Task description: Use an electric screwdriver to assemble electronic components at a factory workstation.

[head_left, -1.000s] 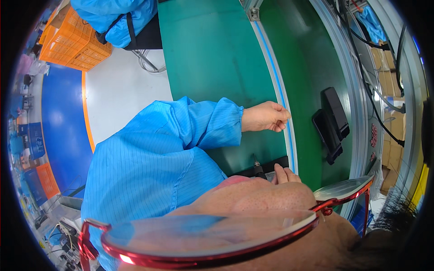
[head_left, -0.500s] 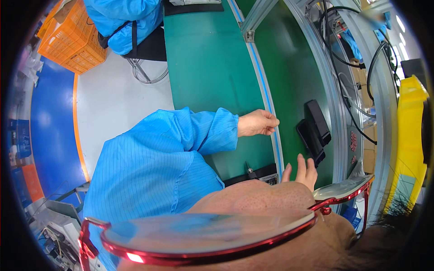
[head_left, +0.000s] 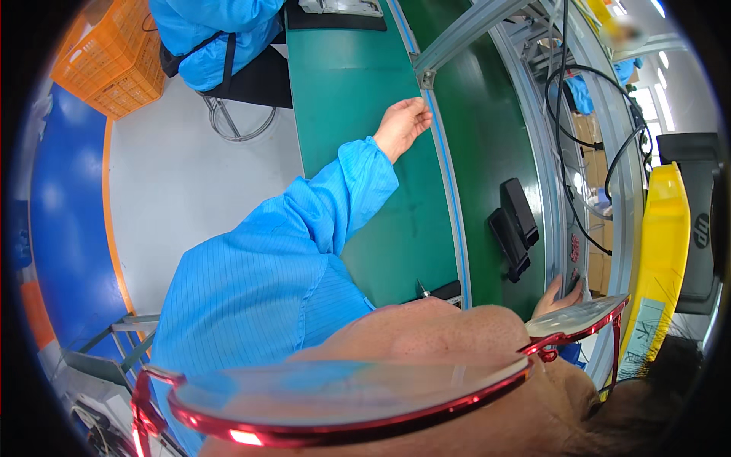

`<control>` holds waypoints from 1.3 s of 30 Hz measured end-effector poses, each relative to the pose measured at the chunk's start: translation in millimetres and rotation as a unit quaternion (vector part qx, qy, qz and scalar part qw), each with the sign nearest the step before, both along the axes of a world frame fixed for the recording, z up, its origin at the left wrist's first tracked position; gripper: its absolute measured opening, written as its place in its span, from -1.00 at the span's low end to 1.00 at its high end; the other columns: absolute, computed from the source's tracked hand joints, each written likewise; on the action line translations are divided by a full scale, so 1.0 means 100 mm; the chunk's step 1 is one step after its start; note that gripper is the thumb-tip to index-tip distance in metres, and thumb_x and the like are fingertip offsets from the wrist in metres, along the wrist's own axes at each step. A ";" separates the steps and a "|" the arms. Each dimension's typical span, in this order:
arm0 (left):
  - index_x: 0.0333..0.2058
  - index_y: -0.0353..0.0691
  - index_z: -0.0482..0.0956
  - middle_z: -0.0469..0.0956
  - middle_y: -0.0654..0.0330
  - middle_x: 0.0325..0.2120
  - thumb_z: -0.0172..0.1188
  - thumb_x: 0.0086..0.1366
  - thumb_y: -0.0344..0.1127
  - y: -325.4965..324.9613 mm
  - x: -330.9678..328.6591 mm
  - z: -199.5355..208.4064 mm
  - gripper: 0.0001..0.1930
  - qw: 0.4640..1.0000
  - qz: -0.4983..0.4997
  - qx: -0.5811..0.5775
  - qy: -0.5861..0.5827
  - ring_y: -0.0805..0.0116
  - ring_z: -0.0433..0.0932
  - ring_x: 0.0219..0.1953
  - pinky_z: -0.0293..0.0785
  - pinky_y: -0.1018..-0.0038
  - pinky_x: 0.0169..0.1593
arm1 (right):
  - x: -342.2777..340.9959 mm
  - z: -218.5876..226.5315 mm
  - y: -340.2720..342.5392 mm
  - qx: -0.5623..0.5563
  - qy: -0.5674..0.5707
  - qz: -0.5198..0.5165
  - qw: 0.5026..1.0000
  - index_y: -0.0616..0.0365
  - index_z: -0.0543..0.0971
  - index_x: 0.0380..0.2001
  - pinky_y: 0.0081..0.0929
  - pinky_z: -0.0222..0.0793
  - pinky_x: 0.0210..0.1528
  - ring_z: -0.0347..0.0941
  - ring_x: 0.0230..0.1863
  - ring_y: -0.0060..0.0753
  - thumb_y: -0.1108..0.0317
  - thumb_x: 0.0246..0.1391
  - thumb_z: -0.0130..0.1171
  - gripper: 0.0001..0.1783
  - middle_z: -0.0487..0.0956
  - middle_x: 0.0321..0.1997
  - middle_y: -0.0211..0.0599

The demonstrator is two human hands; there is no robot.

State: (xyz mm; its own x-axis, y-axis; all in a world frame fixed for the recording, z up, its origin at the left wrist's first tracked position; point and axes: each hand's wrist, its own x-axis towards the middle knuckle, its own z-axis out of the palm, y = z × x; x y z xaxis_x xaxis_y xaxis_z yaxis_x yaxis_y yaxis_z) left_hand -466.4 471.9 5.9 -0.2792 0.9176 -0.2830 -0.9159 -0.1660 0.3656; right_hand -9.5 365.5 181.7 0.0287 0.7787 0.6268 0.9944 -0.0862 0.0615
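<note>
Left hand (head_left: pixel 406 128) at a straight, pale metal rail with a blue stripe (head_left: pixel 457 221), fingertips together.
Whether they pinch anything, I cannot tell. Right hand (head_left: pixel 553 299), half hidden by red-framed glasses (head_left: pixel 350 442), has fingers apart; its hold is unclear.

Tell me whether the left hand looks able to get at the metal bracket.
Probably yes: the left hand is by the blue-striped rail, just short of the metal bracket, with nothing visible between them.
</note>
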 end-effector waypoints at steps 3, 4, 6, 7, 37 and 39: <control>-0.22 -0.18 0.52 0.58 0.28 -0.36 0.27 0.44 -0.33 0.01 0.06 0.02 -0.89 0.999 -0.030 0.023 0.002 0.45 0.59 -0.31 0.62 0.51 -0.17 | 0.16 -0.04 0.12 -0.041 0.040 -0.042 0.997 0.24 0.39 0.33 0.09 0.17 0.40 0.21 0.41 0.31 -0.18 0.31 0.11 -0.22 0.37 0.37 0.22; -0.23 -0.17 0.53 0.58 0.31 -0.39 0.27 0.43 -0.33 -0.01 0.08 0.02 -0.90 0.999 -0.027 0.024 0.000 0.47 0.58 -0.33 0.61 0.53 -0.19 | 0.15 -0.04 0.16 -0.067 0.057 -0.058 0.994 0.26 0.39 0.33 0.07 0.16 0.41 0.21 0.42 0.30 -0.20 0.31 0.08 -0.20 0.37 0.38 0.20; -0.23 -0.17 0.52 0.57 0.30 -0.39 0.27 0.43 -0.33 0.02 0.07 0.04 -0.89 1.000 -0.026 0.013 -0.008 0.47 0.58 -0.32 0.61 0.53 -0.20 | 0.14 -0.05 0.21 -0.071 0.067 -0.054 0.994 0.26 0.40 0.33 0.04 0.17 0.41 0.23 0.42 0.27 -0.22 0.31 0.07 -0.19 0.39 0.37 0.19; -0.24 -0.17 0.52 0.57 0.29 -0.39 0.27 0.43 -0.34 0.03 0.06 0.02 -0.89 1.000 -0.022 -0.001 -0.014 0.47 0.58 -0.32 0.60 0.53 -0.20 | 0.11 -0.04 0.23 -0.077 0.078 -0.047 0.993 0.25 0.41 0.33 0.02 0.17 0.41 0.25 0.42 0.23 -0.23 0.31 0.06 -0.19 0.42 0.37 0.17; 0.19 -0.60 0.30 0.39 -0.24 0.09 -0.22 0.51 -0.51 1.18 -1.66 -0.21 -0.63 0.999 0.016 -0.040 -0.017 -0.23 0.44 0.18 0.51 0.04 0.29 | 0.04 -0.20 0.20 -0.044 -0.077 -0.061 0.994 0.27 0.47 0.23 0.05 0.31 0.29 0.42 0.24 0.20 -0.41 0.11 0.18 -0.04 0.51 0.20 0.15; 0.23 -0.61 0.24 0.16 -0.40 0.35 -0.29 0.54 -0.31 1.02 -1.50 -0.17 -0.52 0.997 -0.014 0.071 0.009 -0.37 0.20 0.40 0.27 -0.06 0.46 | 0.08 -0.19 0.13 -0.059 -0.083 -0.076 0.992 0.26 0.47 0.23 0.06 0.30 0.29 0.41 0.25 0.20 -0.42 0.10 0.19 -0.04 0.51 0.21 0.16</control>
